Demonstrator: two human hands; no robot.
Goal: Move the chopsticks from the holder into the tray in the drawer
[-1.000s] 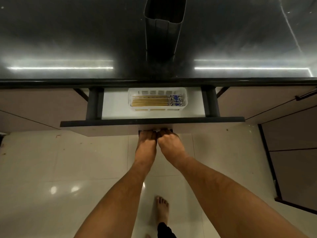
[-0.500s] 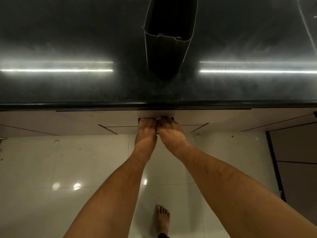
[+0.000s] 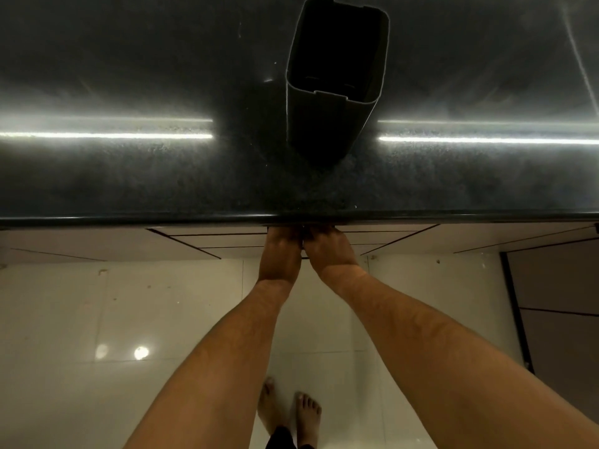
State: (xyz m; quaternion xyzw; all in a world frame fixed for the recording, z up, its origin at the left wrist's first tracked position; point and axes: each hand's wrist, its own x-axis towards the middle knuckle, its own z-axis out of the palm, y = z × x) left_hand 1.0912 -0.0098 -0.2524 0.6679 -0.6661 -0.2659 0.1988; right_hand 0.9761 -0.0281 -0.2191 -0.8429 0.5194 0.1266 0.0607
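Note:
The dark rectangular chopstick holder (image 3: pixel 334 102) stands upright on the black countertop (image 3: pixel 129 176), and no chopsticks show in it. Below the counter edge the drawer front (image 3: pixel 233 241) sits flush with the cabinet. The tray and chopsticks are hidden inside it. My left hand (image 3: pixel 280 254) and my right hand (image 3: pixel 327 251) are side by side at the drawer's dark handle recess. Their fingers curl into it, and the fingertips are hidden under the counter lip.
A dark cabinet door (image 3: pixel 557 303) stands at the right, below the counter. The glossy white tiled floor (image 3: pixel 162 319) spreads beneath, with my bare feet (image 3: pixel 291 413) close to the cabinet. Light strips reflect across the countertop on both sides of the holder.
The drawer, open one second ago with the white tray of chopsticks showing, has slid fully shut. Both hands moved forward with its handle, up to the counter edge.

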